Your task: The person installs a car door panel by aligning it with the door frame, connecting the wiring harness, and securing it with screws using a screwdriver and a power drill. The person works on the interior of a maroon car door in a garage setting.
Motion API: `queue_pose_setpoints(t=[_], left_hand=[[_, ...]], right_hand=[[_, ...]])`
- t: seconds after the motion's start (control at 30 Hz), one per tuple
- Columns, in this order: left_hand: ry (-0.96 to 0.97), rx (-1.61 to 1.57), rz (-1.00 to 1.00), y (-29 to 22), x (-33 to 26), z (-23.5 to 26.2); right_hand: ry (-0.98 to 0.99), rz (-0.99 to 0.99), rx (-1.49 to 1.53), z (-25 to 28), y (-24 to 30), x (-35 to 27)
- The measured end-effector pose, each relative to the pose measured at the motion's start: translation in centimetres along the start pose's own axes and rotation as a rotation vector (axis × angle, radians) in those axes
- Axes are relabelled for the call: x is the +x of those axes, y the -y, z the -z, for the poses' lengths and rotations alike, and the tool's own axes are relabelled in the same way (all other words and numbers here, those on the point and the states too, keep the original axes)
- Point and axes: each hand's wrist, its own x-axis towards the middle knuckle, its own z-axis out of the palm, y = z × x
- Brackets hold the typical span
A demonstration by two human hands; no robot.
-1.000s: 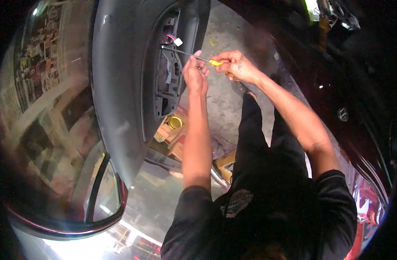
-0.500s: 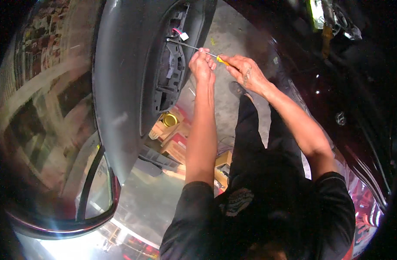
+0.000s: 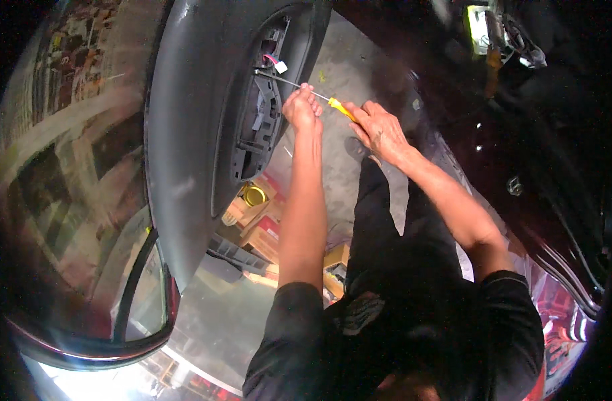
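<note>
My right hand (image 3: 381, 130) is closed round the yellow handle of a screwdriver (image 3: 339, 105). Its thin metal shaft runs left into the fingers of my left hand (image 3: 303, 109), which pinch it partway along. The shaft's line continues to an opening in the dark car door panel (image 3: 186, 134), where its far end meets the edge of a grey plastic frame (image 3: 271, 107); the exact contact is too small to make out. Just above that spot hangs a white wire connector (image 3: 280, 67) on pink and dark wires.
Below the door, cardboard boxes (image 3: 262, 237) stand on the floor with a round gold-rimmed can (image 3: 254, 195) among them. A grey plastic trim piece (image 3: 236, 254) lies beside them. The dark car body (image 3: 520, 154) rises at right; the door window (image 3: 72, 200) fills the left.
The screwdriver's handle and my right hand have shifted slightly down and left. My left hand has moved a little left and down along with the shaft, and the whole view has shifted slightly.
</note>
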Motion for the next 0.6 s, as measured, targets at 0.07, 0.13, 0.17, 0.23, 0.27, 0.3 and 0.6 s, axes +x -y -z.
queue_pose_setpoints(t=[0.07, 0.13, 0.17, 0.23, 0.27, 0.3, 0.6], left_hand=[[0.035, -0.015, 0.0, -0.1, -0.2, -0.1], [0.07, -0.05, 0.001, -0.1, -0.6, 0.1], [0.128, -0.051, 0.039, -0.2, -1.2, -0.1], [0.247, -0.057, 0.112, 0.0, -2.4, -0.8], [0.242, -0.051, 0.09, 0.5, -2.6, -1.1], [0.216, -0.031, 0.082, 0.3, -2.5, -1.3], [0.082, -0.024, 0.08, 0.6, -2.7, -1.7]], right_hand=[[-0.015, 0.035, -0.054, -0.8, -0.4, 0.0], [0.105, -0.329, 0.574, -1.5, -1.6, 1.3], [0.164, -0.514, 0.885, -0.6, -0.6, 2.2], [0.304, -0.891, 1.347, 1.3, -0.8, 2.8], [0.32, -0.925, 1.408, 1.1, -1.5, 2.8], [0.336, -0.958, 1.468, 0.9, -1.9, 2.9], [-0.027, 0.222, -0.264, -0.6, -2.7, 0.1]])
